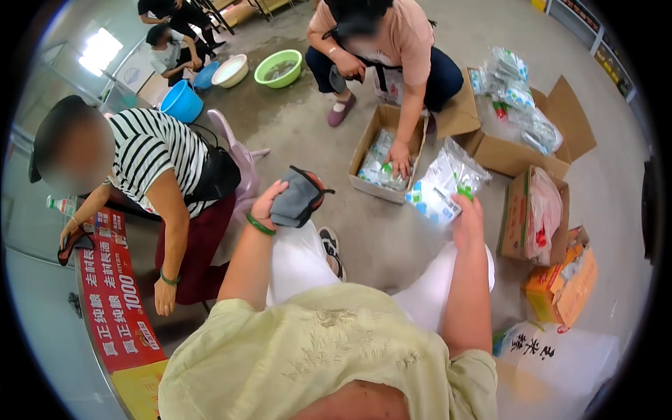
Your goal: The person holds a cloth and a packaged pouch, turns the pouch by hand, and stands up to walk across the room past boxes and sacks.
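The left hand (269, 203) is gripping a grey cloth piece (292, 201) left of the small carton (373, 190); the right hand (469, 215) is pinching a plastic packet (439, 187) just right of it. Over there, a co-worker (409, 63) is reaching into that carton, an open box (498, 155) standing farther right.

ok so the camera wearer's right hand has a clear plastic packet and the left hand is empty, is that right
Not quite: the left hand isn't empty. The head view shows it holding a dark grey item. The right hand does have the clear plastic packet.
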### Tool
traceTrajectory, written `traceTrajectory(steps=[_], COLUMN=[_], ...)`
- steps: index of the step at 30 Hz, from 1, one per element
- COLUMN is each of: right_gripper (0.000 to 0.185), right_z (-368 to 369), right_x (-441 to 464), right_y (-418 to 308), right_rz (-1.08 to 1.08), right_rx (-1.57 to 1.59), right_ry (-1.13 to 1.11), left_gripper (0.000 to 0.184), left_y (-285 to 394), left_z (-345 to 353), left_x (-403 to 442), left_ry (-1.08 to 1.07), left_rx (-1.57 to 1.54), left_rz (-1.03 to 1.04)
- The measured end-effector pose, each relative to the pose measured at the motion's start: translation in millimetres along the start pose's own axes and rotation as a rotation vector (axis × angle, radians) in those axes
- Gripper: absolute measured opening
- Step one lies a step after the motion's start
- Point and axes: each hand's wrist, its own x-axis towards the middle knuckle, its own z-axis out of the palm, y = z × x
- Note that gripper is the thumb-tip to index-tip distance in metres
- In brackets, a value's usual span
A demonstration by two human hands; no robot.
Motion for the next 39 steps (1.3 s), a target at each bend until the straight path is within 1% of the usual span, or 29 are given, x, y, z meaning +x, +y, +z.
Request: traceTrajectory(steps=[1, 3, 5, 7, 9, 10, 11, 14, 19, 21, 23, 24, 26, 30, 37, 39], right_gripper=[0.036, 0.038, 0.038, 0.042, 0.044, 0.044, 0.044, 0.043, 0.04, 0.038, 0.037, 0.035, 0.038, 0.043, 0.044, 0.041], right_z=[3.7, 5.3, 0.1, 0.2, 0.2, 0.7, 3.1, 5.6, 7.9, 6.2, 6.5, 6.6, 5.3, 2.5, -0.1, -1.4], right_x=[-2.6, -0.1, 5.0, 2.7, -0.7, 1.8, 2.8, 0.7, -1.2, 1.1, 0.4, 0.3, 1.4, 3.7, 3.6, 5.1], right_y=[-2.6, -0.9, 3.0, 1.7, -2.9, -1.1, -0.3, -1.7, -4.6, -4.8, -7.6, -8.5, -8.6, -9.2, -9.8, -8.4], right_rz=[-0.005, -0.028, -0.051, -0.05, -0.031, -0.033, -0.039, -0.047, -0.059, -0.027, -0.006, 0.015, 0.029, 0.066, 0.058, 0.062], right_rx=[0.013, 0.039, 0.042, 0.027, -0.005, -0.012, -0.018, -0.015, 0.024, 0.076, 0.118, 0.161, 0.192, 0.278, 0.298, 0.285], right_ry=[-0.018, -0.044, -0.038, -0.059, -0.039, -0.055, -0.077, -0.095, -0.15, -0.166, -0.18, -0.196, -0.189, -0.15, -0.186, -0.202], left_gripper=[0.033, 0.025, 0.026, 0.027, 0.027, 0.027, 0.027, 0.021, 0.022, 0.022, 0.028, 0.028, 0.027, 0.027, 0.028, 0.029], left_y=[0.5, -0.9, -0.1, -2.2, 1.1, -0.2, 0.2, 2.0, 0.4, 1.0, 2.4, 1.9, 1.9, 1.0, 1.2, 0.2], left_z=[-0.7, -4.8, -44.7, -14.2, -21.3, -18.2, -18.8, -26.6, -21.2, -23.4, -31.0, -30.4, -26.6, -22.7, -25.3, -23.0], left_x=[-1.6, -0.5, 5.8, 3.5, 4.7, 4.2, 3.9, 5.2, 5.9, 6.5, 6.1, 5.4, 5.2, 4.6, 6.4, 5.3], left_ry=[0.006, 0.167, -0.002, 0.307, 0.119, 0.197, 0.208, 0.147, 0.193, 0.193, 0.092, 0.094, 0.132, 0.129, 0.114, 0.101], left_rx=[-0.007, -0.024, -0.014, 0.008, 0.041, 0.047, 0.05, 0.009, 0.019, 0.025, 0.005, 0.005, 0.027, 0.02, 0.003, 0.006], left_rz=[-0.02, -0.002, -0.013, 0.01, -0.035, 0.011, 0.011, -0.024, 0.001, -0.003, -0.032, -0.034, -0.016, -0.007, -0.021, -0.025])
